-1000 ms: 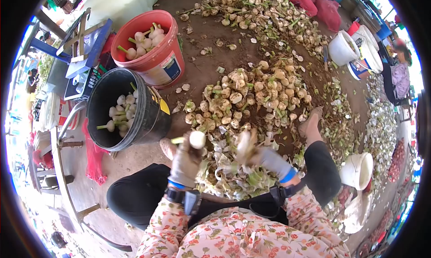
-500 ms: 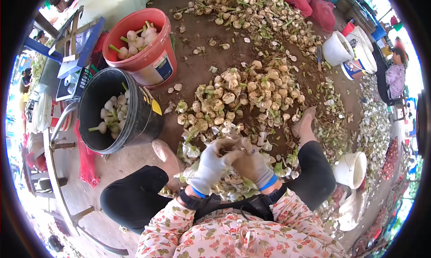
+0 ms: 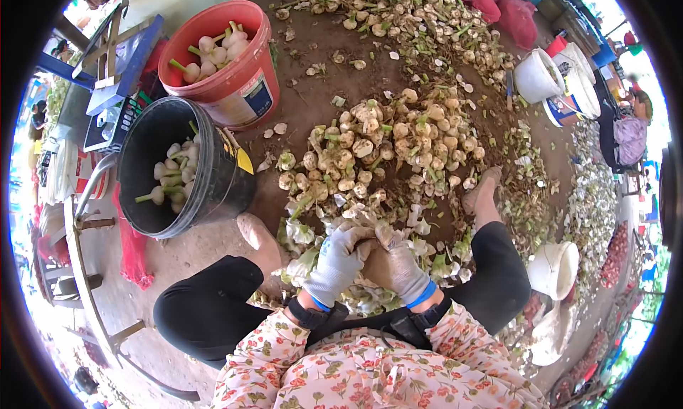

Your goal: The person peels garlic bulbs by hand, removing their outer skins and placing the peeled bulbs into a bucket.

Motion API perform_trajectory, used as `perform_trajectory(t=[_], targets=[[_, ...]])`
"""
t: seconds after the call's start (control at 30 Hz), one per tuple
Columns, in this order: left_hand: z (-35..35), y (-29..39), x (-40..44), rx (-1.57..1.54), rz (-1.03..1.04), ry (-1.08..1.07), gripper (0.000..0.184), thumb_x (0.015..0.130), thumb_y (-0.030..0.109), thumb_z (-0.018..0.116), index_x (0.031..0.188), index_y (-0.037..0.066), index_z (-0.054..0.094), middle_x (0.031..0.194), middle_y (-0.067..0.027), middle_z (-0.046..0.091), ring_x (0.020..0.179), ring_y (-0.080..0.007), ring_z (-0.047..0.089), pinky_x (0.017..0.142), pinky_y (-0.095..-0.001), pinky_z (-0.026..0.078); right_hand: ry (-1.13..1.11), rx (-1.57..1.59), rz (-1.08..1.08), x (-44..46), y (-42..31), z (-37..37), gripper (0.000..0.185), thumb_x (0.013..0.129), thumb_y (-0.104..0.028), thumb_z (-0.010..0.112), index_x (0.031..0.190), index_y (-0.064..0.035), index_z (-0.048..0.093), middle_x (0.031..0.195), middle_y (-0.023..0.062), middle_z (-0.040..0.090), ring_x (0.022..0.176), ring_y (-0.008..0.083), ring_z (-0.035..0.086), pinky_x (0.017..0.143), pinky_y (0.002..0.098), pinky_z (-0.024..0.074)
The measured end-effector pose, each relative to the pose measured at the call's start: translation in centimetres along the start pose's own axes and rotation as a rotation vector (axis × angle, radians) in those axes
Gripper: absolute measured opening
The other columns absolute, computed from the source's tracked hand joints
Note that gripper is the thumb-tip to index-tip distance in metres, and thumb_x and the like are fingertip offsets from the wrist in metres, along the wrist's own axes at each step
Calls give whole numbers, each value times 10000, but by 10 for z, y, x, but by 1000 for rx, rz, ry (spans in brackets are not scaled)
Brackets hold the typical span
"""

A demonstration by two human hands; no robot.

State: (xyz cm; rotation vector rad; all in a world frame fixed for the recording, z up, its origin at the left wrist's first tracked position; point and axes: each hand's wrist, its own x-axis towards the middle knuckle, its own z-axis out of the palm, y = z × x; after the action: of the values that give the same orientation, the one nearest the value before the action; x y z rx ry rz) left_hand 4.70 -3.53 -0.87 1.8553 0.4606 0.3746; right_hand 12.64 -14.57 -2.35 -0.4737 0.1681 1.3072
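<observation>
Together they come, left hand (image 3: 334, 261) and right hand (image 3: 403, 268), apart a second ago, fingertips curled in close over whatever's hidden between them, dirty bulbs (image 3: 428, 133) just beyond at twelve o'clock, black bucket (image 3: 229, 190) at ten, nearer the left.

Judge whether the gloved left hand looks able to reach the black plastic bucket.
Probably yes: the black bucket stands open on that side, with nothing tall between, though the left hand is busy against the gloved right hand.

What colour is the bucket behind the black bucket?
Red bucket, best seen in the head view.
</observation>
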Motion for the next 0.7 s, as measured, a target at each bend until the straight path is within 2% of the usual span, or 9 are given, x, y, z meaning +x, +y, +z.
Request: perform_trajectory(t=[0.17,0.23,0.33,0.47,0.5,0.57,0.6,0.67,0.7], targets=[[2,-4,4,97,-171,83,163,783,36,656,944,8,654,924,-103,628,833,-190,603,740,-299,480,27,176,118,7,5,-16,540,883,-472,538,1238,-70,471,1170,85,539,1100,246,499,1012,424,335],[-5,-2,13,-244,-381,176,187,780,20,653,967,17,650,915,-76,626,818,-155,591,733,-275,474,-29,175,114,7,-3,6,560,882,-470,541,1266,-73,448,1191,109,528,1124,271,493,999,461,345],[-18,-59,12,-138,-239,292,192,804,-4,634,992,36,631,917,-55,608,811,-135,582,721,-263,481,205,-132,27,20,-6,-47,587,886,-465,534,1300,-64,424,1209,152,511,1130,299,490,976,467,369],[-69,-66,20,-646,-746,644,114,836,90,644,907,2,630,708,-3,578,478,-65,481,412,-202,395,307,-1013,-36,49,11,-107,432,878,-211,535,1264,-32,463,1222,178,520,1029,274,564,897,385,445],[-78,-59,18,-695,-689,648,49,863,86,624,887,48,643,809,-28,624,711,-76,546,607,-197,419,244,-1218,-63,56,20,-110,392,854,-154,531,1227,-37,501,1195,168,542,1009,274,577,871,371,459],[-86,-50,23,-685,-507,753,111,860,71,614,965,37,621,838,-17,608,725,-77,545,611,-191,421,-26,-1565,-176,92,62,-80,365,754,-34,528,1104,-78,617,1085,131,616,952,282,603,789,348,497],[-87,-51,24,-701,-448,812,152,860,67,609,1009,35,610,848,-14,599,730,-79,544,613,-193,424,-199,-1783,-303,109,77,-66,354,740,-105,561,1090,-108,619,1001,156,630,895,299,615,789,362,495],[-92,-31,26,-638,-567,706,209,862,60,599,1069,32,587,863,-12,590,734,-81,544,621,-199,431,-406,-2283,137,142,113,-56,387,742,-253,625,1120,-170,605,1169,118,576,1053,301,556,867,428,457],[-92,-26,27,-608,-627,645,238,863,57,594,1099,31,576,871,-11,585,736,-83,543,626,-202,435,-477,-2431,57,146,127,-65,411,746,-271,630,1147,-187,590,1208,103,552,1106,305,514,921,454,411]])
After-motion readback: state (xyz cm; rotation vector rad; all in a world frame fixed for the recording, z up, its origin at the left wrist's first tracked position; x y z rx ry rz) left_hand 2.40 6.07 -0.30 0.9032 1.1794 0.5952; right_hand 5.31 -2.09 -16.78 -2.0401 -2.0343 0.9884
